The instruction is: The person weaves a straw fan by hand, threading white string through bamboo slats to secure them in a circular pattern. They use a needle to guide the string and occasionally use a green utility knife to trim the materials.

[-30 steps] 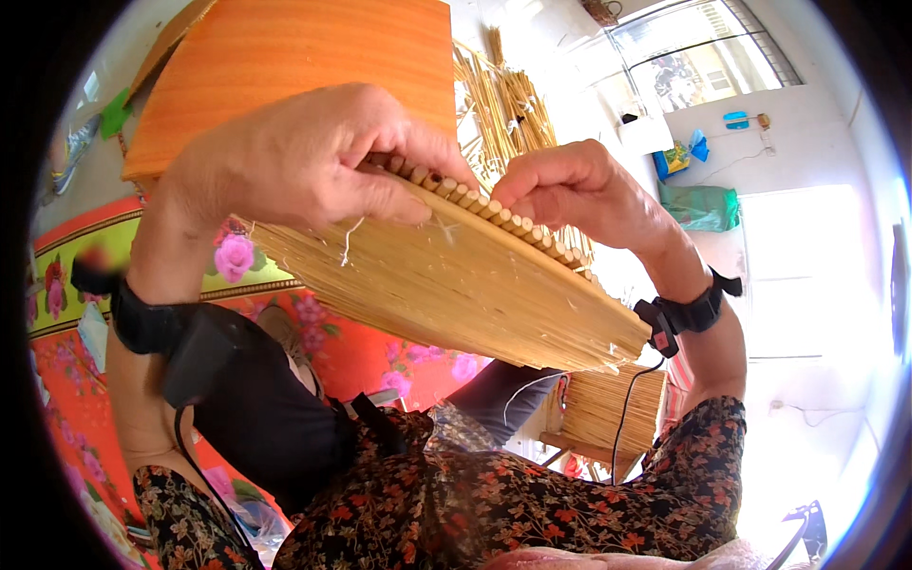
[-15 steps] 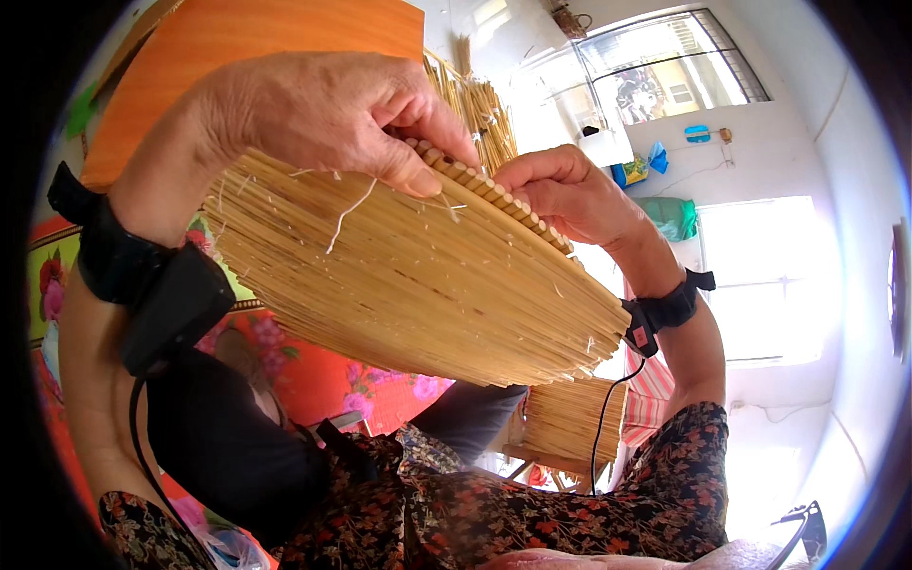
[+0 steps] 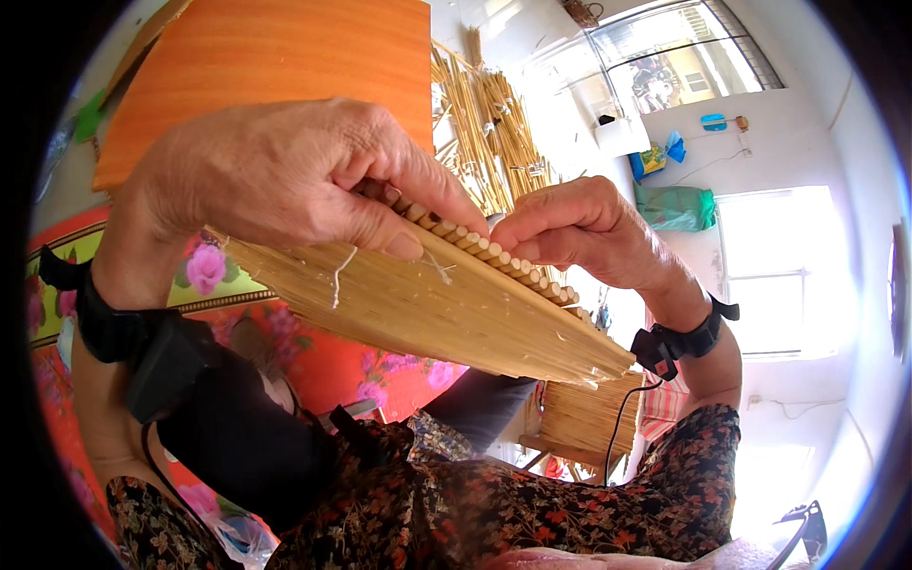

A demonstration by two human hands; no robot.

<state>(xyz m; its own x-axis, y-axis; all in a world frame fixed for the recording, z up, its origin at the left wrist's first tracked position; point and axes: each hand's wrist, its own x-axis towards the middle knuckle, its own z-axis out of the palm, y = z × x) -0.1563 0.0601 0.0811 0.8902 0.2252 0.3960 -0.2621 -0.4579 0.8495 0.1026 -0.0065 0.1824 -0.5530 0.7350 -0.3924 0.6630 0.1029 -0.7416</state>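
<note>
A flat mat of straw stalks (image 3: pixel 408 313) is held up in front of my body, its broad face tilted toward me. Along its upper edge runs a row of round cut stalk ends (image 3: pixel 494 255). My left hand (image 3: pixel 294 180) is closed on that edge, thumb on the near face and index finger stretched along the far side. Close by its fingertip, my right hand (image 3: pixel 584 228) pinches at the row of stalk ends; what its fingertips hold is too small to make out. A loose white thread (image 3: pixel 340 275) hangs from the mat below my left thumb.
An orange board (image 3: pixel 285 57) stands beyond my left hand. Bundles of stalks (image 3: pixel 508 133) lie at the far middle. Another stalk mat (image 3: pixel 584 418) is low near my right side. A red flowered cloth (image 3: pixel 323 351) spreads beneath. Black bands with small boxes are on both wrists.
Both hands and the mat have moved lower. The mat has tipped, so its face looks narrower and the stalk ends show more. My right hand still pinches at the edge.
</note>
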